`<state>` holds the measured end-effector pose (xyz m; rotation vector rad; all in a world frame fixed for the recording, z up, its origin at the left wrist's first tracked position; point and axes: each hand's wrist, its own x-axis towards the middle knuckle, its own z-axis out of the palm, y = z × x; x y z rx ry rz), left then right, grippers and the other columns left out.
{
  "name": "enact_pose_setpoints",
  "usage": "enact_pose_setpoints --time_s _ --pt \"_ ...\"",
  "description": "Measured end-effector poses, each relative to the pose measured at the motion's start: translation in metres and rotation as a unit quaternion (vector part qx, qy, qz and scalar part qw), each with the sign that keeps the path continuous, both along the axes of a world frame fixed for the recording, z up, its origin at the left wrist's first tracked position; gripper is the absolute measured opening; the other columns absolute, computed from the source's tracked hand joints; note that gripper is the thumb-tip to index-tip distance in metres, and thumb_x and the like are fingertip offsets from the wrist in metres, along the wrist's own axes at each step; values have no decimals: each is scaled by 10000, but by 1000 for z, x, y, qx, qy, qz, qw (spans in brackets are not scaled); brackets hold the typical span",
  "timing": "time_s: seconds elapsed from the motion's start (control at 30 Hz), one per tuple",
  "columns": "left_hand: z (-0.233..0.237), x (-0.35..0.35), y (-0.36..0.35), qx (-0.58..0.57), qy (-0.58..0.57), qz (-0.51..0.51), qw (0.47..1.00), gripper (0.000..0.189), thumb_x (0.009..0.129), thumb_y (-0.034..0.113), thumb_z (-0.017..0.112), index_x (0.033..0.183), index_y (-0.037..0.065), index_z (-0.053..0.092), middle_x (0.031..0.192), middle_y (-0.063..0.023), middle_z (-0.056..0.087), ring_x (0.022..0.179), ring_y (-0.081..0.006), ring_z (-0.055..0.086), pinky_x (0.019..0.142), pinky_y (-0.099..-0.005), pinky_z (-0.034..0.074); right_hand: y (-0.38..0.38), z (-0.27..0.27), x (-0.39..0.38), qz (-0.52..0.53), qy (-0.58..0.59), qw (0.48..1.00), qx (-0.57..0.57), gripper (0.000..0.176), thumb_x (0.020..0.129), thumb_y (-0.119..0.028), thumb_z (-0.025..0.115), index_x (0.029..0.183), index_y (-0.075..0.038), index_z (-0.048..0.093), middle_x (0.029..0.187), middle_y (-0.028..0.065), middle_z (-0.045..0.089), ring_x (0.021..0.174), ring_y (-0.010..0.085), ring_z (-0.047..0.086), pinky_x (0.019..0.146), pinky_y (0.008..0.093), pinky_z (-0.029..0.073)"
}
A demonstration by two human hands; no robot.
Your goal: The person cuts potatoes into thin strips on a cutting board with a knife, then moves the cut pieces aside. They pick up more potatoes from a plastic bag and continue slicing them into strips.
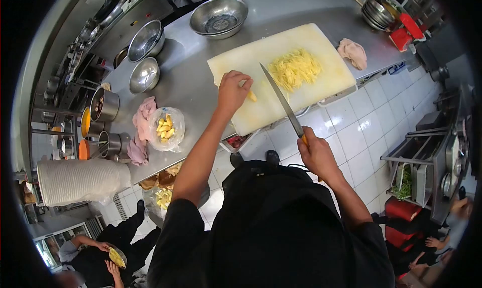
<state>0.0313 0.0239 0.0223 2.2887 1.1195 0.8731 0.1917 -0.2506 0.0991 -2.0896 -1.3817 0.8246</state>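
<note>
In the head view, I see the right hand, fingers clamped around the handle of a kitchen knife, blade angled above the cutting board. The left hand has bent fingers at a small yellow piece; I cannot tell whether they grip it. Yellow shreds lie on the board, atop the steel desk.

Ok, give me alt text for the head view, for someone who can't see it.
A person's right hand grips a long knife, its blade angled over a white cutting board beside pale yellow shreds; the left hand is at a small yellow piece. Metal bowls and a clear bag of yellow chunks sit on the steel counter.
</note>
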Motion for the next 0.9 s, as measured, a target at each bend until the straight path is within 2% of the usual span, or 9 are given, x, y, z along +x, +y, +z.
enact_pose_setpoints --time_s 0.1,0.2,0.3,0.4,0.8,0.9 --pt "-13 -6 -17 -65 -80 45 994 148 887 201 773 947 70 806 1034 -96 725 1022 -303 646 921 -408 527 7 -2 0 24 -18 999 -13 273 1009 -162 563 1208 19 513 820 309 680 840 520 664 783 593 511" --pt "-21 -7 -27 -43 -91 64 993 137 890 192 773 943 71 806 1027 -95 724 1007 -303 650 895 -404 531 12 -12 6 53 -56 995 -67 357 1021 -150 557 1319 39 501 854 277 692 834 496 668 772 556 514" --pt "-26 -5 -30 -36 -130 75 988 133 893 181 771 946 63 803 1018 -98 724 996 -302 650 887 -399 531 13 -4 3 39 -55 997 -35 348 1019 -148 558 1308 39 504 861 277 695 835 496 668 767 564 510" --pt "-27 -3 -31 -35 -124 87 988 130 894 168 767 944 53 800 1001 -105 723 993 -301 647 888 -398 529 15 -12 6 58 -49 994 -79 351 1021 -152 558 1314 33 505 869 275 700 844 495 669 770 562 513" --pt "-31 -5 -33 -19 -142 84 986 114 901 141 756 945 42 793 1007 -103 718 995 -302 642 885 -400 523 15 -2 4 46 -62 994 -73 339 1024 -152 549 1313 19 507 878 269 703 847 490 671 781 567 514" --pt "-31 -4 -33 -22 -144 86 986 116 903 143 756 947 43 793 1005 -101 717 990 -300 641 883 -397 524 14 -10 7 55 -74 993 -72 230 1012 -147 546 1150 35 520 796 316 680 807 522 669 787 605 515"
